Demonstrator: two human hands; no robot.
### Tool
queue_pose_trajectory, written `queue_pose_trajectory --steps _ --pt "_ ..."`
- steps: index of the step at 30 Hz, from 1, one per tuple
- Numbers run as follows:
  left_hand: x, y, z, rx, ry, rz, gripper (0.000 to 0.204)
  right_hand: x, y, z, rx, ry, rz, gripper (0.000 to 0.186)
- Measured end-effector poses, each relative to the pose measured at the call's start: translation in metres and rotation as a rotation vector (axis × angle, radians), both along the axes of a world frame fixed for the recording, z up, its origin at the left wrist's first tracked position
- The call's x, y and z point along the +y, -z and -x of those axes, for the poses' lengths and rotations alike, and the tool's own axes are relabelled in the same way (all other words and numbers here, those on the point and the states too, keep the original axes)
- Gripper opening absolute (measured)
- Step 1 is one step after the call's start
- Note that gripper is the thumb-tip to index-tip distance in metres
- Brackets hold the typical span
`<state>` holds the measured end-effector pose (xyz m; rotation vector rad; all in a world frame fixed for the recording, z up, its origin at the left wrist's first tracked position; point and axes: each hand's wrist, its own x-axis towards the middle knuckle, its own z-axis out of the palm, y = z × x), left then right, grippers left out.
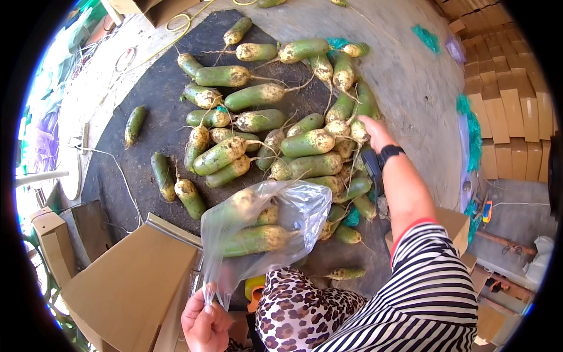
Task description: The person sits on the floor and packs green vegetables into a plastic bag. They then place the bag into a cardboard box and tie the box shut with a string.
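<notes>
My left hand [205,320], low in the view, pinches the gathered edge of a clear plastic bag [308,202]. The bag spreads over the near edge of a heap of green radishes. Several radishes, among them a long one [252,240], show through the film; I cannot tell whether they lie inside or under it. At the heap's right side my right hand [378,134] is closed on the pale root end of a green radish [366,100]. Most of its fingers are hidden. A dark band [391,152] circles that wrist. Other radishes [255,97] lie soil-smeared, with thin roots.
The heap rests on a dark mat [117,170] over a concrete floor [416,111]. A cardboard box [129,281] stands at near left. Stacked flattened cartons [516,111] line the far right, beside green netting [469,129]. Loose radishes [135,125] lie left; a white cord [126,182] crosses the mat.
</notes>
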<state>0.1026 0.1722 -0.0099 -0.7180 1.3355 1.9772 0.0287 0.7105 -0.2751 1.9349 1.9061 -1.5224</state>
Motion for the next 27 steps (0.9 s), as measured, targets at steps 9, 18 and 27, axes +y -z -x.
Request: queue_pose_trajectory --steps 9,18,27 --pt "0.005 0.004 -0.01 0.069 -0.043 0.069 0.041 -0.001 0.016 -0.033 0.323 0.026 0.482 0.051" --pt "0.007 0.002 0.008 0.012 -0.095 -0.057 0.04 -0.099 -0.157 -0.099 0.407 -0.95 0.666 0.088" --pt "0.008 0.0 0.005 0.013 -0.052 -0.058 0.041 -0.278 -0.109 -0.027 0.28 -1.859 0.484 0.062"
